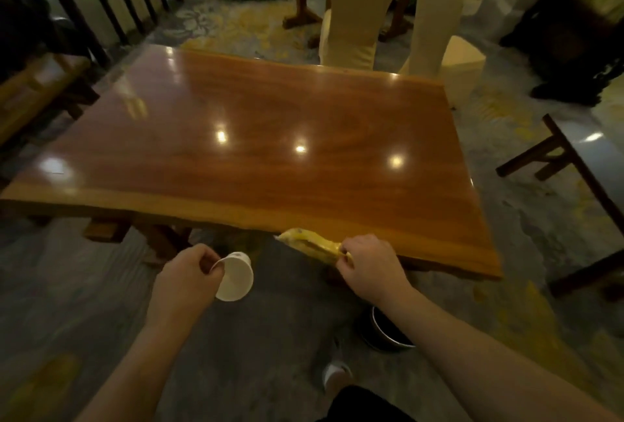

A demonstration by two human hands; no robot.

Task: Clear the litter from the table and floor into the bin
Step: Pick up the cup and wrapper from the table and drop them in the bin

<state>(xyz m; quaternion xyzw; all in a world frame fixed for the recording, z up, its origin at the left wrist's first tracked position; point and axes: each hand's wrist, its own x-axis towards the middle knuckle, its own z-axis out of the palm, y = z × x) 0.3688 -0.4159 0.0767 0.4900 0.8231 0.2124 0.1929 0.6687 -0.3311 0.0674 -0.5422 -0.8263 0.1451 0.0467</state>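
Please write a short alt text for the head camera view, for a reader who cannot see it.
A person stands at a glossy wooden table, the left hand holding a white paper cup and the right hand gripping a banana peel at the table's near edge. A dark round bin sits on the floor below the right forearm.

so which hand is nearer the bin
Right. The right hand, holding a banana peel, is just above the bin; the left hand, holding a cup, is farther left.
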